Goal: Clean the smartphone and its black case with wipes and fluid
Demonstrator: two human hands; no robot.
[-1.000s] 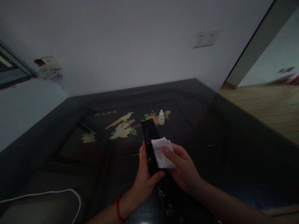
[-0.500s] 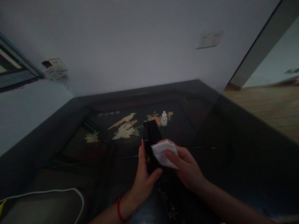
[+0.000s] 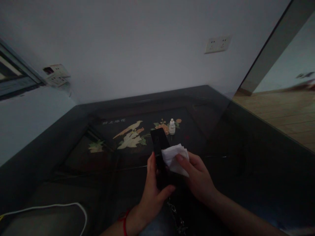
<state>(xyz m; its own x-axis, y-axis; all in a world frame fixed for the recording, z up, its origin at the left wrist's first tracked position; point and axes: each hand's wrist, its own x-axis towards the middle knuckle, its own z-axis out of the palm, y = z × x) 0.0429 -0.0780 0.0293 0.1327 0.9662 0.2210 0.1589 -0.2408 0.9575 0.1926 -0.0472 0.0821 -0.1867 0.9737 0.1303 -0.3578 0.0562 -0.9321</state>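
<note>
My left hand (image 3: 154, 193), with a red cord on its wrist, is closed around a dark phone (image 3: 161, 141). The fingers lie along its left edge and the thumb rests across its lower end. A chain strap (image 3: 174, 213) hangs below the phone. In my right hand (image 3: 199, 177) a folded white tissue (image 3: 175, 157) is pinched under the thumb, against the phone's right side. The tissue hides part of the phone's face. Just beyond the phone, a small white dropper bottle (image 3: 172, 127) stands upright on the table.
The dark, glossy table (image 3: 211, 137) has an inlaid bird-and-flower picture (image 3: 130, 137). A white cable (image 3: 54, 205) curves across the lower left. Behind the table is a wall with a double socket (image 3: 218, 44); more sockets (image 3: 57, 74) are at the left.
My left hand has turned the phone, so its broad face shows more and its edge less. The tissue has shifted slightly on it. The bottle stays in place.
</note>
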